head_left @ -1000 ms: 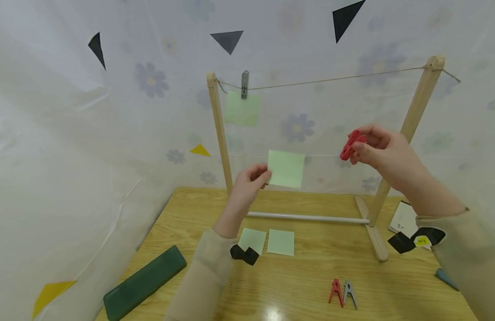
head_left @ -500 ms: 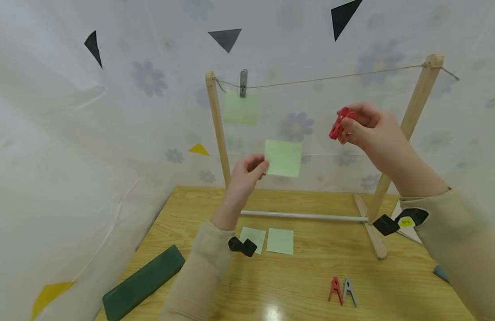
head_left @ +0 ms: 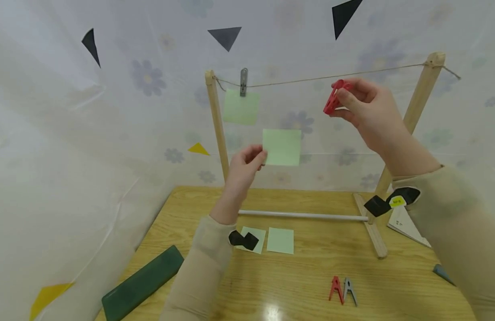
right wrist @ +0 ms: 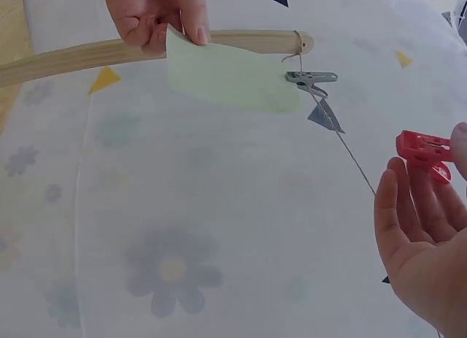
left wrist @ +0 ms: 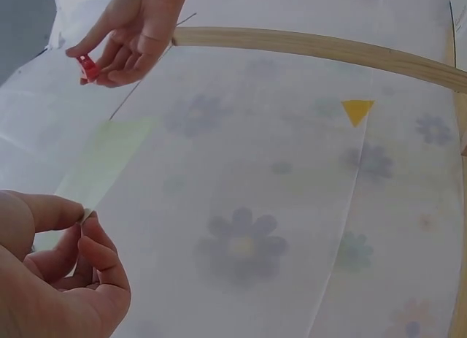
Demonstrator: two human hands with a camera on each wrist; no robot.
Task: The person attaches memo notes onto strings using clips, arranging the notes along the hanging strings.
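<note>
My left hand [head_left: 244, 169] pinches the left edge of a pale green paper square [head_left: 282, 147], holding it upright below the string [head_left: 295, 82]. In the left wrist view thumb and fingertips meet on the paper's edge [left wrist: 102, 163]. My right hand [head_left: 369, 107] grips a red clothespin [head_left: 334, 98] between thumb and fingers, just under the string and right of the paper. The right wrist view shows that red clothespin [right wrist: 423, 148] too. A grey clothespin [head_left: 243, 82] fastens another green paper square [head_left: 241, 108] to the string near the left post.
Two wooden posts [head_left: 218, 129] carry the string, joined low down by a white rod [head_left: 303, 216]. On the table [head_left: 295, 281] lie two green paper squares [head_left: 280, 240], a red clothespin [head_left: 336, 290], a grey clothespin [head_left: 349, 290], a dark green case [head_left: 143, 283] and a white pad [head_left: 408, 227].
Both hands have risen toward the string. The left brings the paper square higher, and the right lifts the red clothespin up and slightly left.
</note>
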